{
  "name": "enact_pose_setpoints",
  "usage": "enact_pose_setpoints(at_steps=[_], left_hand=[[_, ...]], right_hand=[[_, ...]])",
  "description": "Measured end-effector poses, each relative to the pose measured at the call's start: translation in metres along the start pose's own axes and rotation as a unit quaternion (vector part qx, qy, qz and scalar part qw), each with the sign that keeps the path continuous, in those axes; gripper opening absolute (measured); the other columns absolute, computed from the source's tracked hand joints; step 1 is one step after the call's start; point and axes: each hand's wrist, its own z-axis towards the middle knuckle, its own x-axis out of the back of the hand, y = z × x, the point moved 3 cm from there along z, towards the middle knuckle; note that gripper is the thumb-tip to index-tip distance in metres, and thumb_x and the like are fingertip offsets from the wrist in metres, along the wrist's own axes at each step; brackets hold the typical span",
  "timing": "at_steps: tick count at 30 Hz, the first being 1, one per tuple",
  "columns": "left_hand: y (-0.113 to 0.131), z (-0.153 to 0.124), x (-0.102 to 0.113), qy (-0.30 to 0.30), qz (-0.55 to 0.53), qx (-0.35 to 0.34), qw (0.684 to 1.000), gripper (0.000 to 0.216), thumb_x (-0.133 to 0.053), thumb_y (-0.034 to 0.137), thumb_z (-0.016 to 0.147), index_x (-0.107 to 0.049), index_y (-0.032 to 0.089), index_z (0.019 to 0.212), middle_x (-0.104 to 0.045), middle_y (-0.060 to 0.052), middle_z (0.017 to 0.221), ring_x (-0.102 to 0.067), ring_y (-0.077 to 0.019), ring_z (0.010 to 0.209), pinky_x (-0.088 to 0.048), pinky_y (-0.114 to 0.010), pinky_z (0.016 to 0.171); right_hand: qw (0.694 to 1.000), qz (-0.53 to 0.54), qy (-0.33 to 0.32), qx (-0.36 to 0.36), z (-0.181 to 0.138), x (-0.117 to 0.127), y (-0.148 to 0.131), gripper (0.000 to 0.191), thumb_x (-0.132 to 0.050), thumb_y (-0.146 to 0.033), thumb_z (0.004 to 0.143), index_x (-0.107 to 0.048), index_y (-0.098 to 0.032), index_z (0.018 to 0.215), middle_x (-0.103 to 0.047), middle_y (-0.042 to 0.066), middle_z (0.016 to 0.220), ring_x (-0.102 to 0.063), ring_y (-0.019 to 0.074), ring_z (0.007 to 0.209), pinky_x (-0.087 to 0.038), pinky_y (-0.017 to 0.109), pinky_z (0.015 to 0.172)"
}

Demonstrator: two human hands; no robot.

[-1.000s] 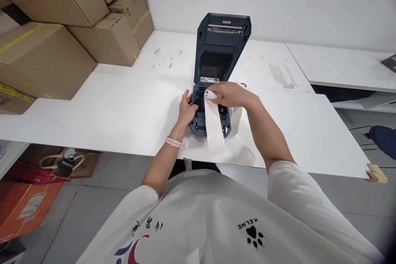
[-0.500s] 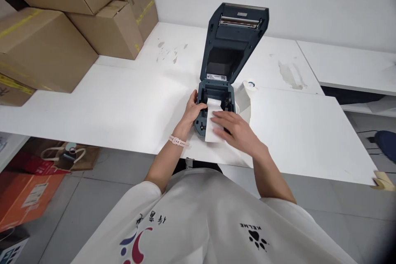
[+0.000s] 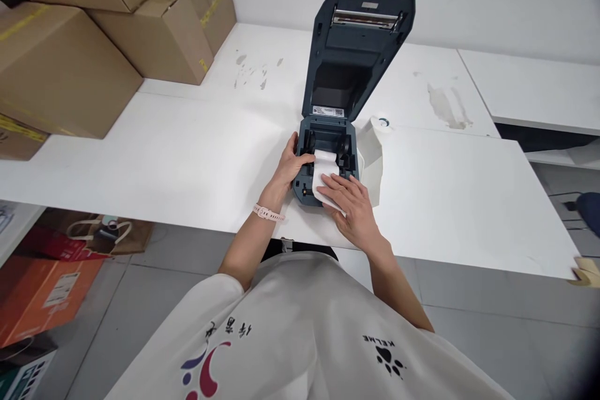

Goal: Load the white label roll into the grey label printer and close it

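A dark blue-grey label printer (image 3: pixel 304 190) stands on the white table with its lid (image 3: pixel 359 44) raised. From its inside a white strip of label paper (image 3: pixel 323 175) runs forward over the front edge. My left hand (image 3: pixel 288 165) grips the printer's left side, fingers outside and thumb over the rim by the strip. Across the strip's front part lie the spread fingers of my right hand (image 3: pixel 354 206); its thumb appears to be under the paper, so the strip is held between them. The strip's end is partly hidden by this hand.
Beside the printer on the right lies a loose length of whitish backing paper (image 3: pixel 374 162) with a small roll end. Cardboard boxes (image 3: pixel 60 69) are stacked at the table's left. An orange box (image 3: pixel 60 297) and a paper bag (image 3: pixel 135 240) sit below the table, lower left.
My right hand has come lower and closer to the strip, whose front end now bends under its fingers. The left hand keeps its hold on the printer. The view has shifted slightly.
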Motion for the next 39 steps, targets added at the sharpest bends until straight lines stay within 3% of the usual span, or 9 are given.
enact_pose_setpoints(at_steps=[5,14,19,25,29,33,39], left_hand=[[0.002,0.001,-0.001,-0.006,0.003,-0.003,1.0,0.116,-0.076,0.028,0.066,-0.022,0.022,0.169,-0.033,-0.009,0.176,-0.039,-0.0315,0.159,-0.037,-0.041,0.127],[0.004,0.0,-0.002,-0.003,0.017,-0.022,1.0,0.107,-0.077,0.028,0.066,-0.034,0.022,0.164,-0.057,-0.011,0.159,-0.048,-0.0355,0.151,-0.04,-0.046,0.124],[0.002,0.0,-0.001,-0.005,0.01,-0.016,1.0,0.11,-0.078,0.028,0.066,-0.032,0.023,0.165,-0.054,-0.01,0.163,-0.049,-0.034,0.151,-0.043,-0.044,0.122],[-0.001,0.001,-0.001,-0.005,0.004,-0.003,1.0,0.113,-0.078,0.028,0.068,-0.026,0.025,0.168,-0.054,-0.01,0.163,-0.052,-0.0337,0.148,-0.045,-0.045,0.12],[-0.001,0.001,-0.001,0.004,-0.009,0.004,1.0,0.116,-0.08,0.028,0.066,-0.024,0.024,0.168,-0.042,-0.011,0.171,-0.048,-0.0349,0.152,-0.045,-0.046,0.121],[-0.001,0.001,-0.001,0.002,-0.019,0.0,1.0,0.118,-0.079,0.026,0.065,-0.023,0.02,0.168,-0.04,-0.012,0.172,-0.047,-0.0354,0.153,-0.044,-0.046,0.123],[0.0,0.0,0.0,0.005,-0.004,0.006,1.0,0.115,-0.081,0.027,0.066,-0.027,0.027,0.167,-0.04,-0.009,0.172,-0.047,-0.0329,0.153,-0.045,-0.043,0.121]], right_hand=[[0.998,0.059,-0.038,0.0,0.004,0.009,0.006,0.034,-0.047,-0.028,0.11,-0.066,-0.03,0.138,-0.063,0.002,0.155,-0.054,0.0249,0.149,-0.042,0.055,0.123],[0.993,0.101,-0.065,-0.01,0.004,0.013,0.01,0.037,-0.047,-0.028,0.11,-0.063,-0.035,0.143,-0.06,-0.001,0.157,-0.05,0.0253,0.152,-0.038,0.059,0.126],[0.995,0.092,-0.045,0.013,-0.001,0.009,0.012,0.049,-0.052,-0.02,0.104,-0.058,-0.036,0.15,-0.055,0.0,0.162,-0.046,0.0296,0.153,-0.04,0.06,0.122],[0.997,0.072,0.013,0.01,-0.008,0.004,0.011,0.054,-0.051,-0.013,0.101,-0.061,-0.038,0.148,-0.027,-0.004,0.178,-0.033,0.0334,0.158,-0.04,0.059,0.121],[0.999,0.043,0.016,-0.022,-0.011,0.001,0.007,0.053,-0.052,-0.014,0.102,-0.061,-0.042,0.147,-0.013,-0.01,0.18,-0.022,0.0348,0.164,-0.036,0.063,0.125],[0.997,0.036,0.025,-0.056,-0.012,-0.001,0.003,0.05,-0.054,-0.018,0.103,-0.063,-0.044,0.145,-0.007,-0.01,0.181,-0.018,0.0381,0.166,-0.034,0.069,0.125],[0.997,0.045,0.027,-0.061,-0.012,-0.002,0.002,0.049,-0.054,-0.019,0.104,-0.062,-0.044,0.145,-0.005,-0.012,0.18,-0.016,0.0372,0.166,-0.034,0.071,0.125]])
